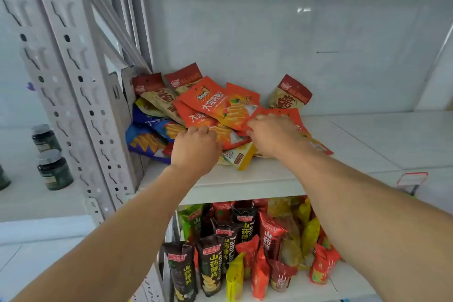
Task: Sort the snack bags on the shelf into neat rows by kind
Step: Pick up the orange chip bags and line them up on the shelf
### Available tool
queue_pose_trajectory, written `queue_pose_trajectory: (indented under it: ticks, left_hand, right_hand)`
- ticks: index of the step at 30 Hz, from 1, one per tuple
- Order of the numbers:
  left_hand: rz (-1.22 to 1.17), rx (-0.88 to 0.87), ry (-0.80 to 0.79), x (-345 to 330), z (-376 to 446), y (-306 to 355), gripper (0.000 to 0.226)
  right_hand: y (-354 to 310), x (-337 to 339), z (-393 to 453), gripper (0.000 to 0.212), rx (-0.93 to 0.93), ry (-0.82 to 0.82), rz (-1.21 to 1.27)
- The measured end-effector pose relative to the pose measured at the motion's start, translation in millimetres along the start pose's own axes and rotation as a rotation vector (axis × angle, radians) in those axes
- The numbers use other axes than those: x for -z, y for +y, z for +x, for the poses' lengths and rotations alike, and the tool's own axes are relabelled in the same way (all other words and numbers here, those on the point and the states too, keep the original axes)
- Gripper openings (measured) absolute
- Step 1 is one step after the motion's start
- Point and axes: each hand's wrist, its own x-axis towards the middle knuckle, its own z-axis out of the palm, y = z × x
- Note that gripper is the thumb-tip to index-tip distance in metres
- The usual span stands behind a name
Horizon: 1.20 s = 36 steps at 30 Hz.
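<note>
A loose pile of snack bags lies at the left of the white shelf (269, 179). Orange chip bags (215, 103) top the pile, blue chip bags (147, 140) lie at its left, and beige bags with dark red tops (157, 93) lean at the back. One more beige bag (290, 95) stands apart to the right. A yellow bag (241, 158) pokes out at the front. My left hand (196, 147) grips the lower edge of an orange bag in the pile. My right hand (272, 135) pinches another orange bag (291, 117) lying to the right.
The shelf's right part (380, 140) is bare white board with a red price tag holder (411, 179) on its front edge. The shelf below holds several upright snack bags (245, 247). A perforated steel upright (73, 76) stands left, with dark jars (54, 169) beyond it.
</note>
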Motion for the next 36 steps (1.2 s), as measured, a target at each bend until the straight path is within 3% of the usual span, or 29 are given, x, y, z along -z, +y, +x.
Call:
queue_pose_trajectory:
  ticks: [5, 9, 17, 21, 23, 26, 29, 33, 36]
  left_hand:
    - [-0.304, 0.378, -0.190, -34, 52, 6, 0.091]
    - [-0.337, 0.564, -0.269, -53, 83, 5, 0.106]
    - [-0.181, 0.634, -0.340, -69, 93, 0, 0.129]
    - [-0.024, 0.640, -0.294, -75, 86, -4, 0.136]
    - [-0.053, 0.621, -0.252, -76, 88, -6, 0.133]
    - [-0.243, 0.624, -0.159, -75, 94, -5, 0.128]
    - [-0.465, 0.620, -0.064, -75, 99, -1, 0.124]
    - [-1.163, 0.792, 0.128, -75, 102, -4, 0.109]
    - [-1.613, 0.999, 0.116, -73, 99, -4, 0.068]
  right_hand:
    - [18, -35, 56, 0.033, 0.011, 0.014, 0.101]
    - [34, -56, 108, 0.053, -0.016, 0.061, 0.296]
    - [48, -91, 169, 0.102, -0.211, -0.269, 0.642]
    - [53, -103, 176, 0.112, -0.294, -0.215, 0.693]
    - [52, -106, 178, 0.104, -0.332, -0.199, 0.758]
    - [50, -110, 180, 0.072, -0.367, -0.198, 0.981]
    - [45, -119, 176, 0.065, -0.417, -0.130, 1.211]
    - [40, -130, 171, 0.056, -0.537, -0.014, 1.443]
    - [37, -131, 168, 0.048, -0.577, 0.015, 1.495]
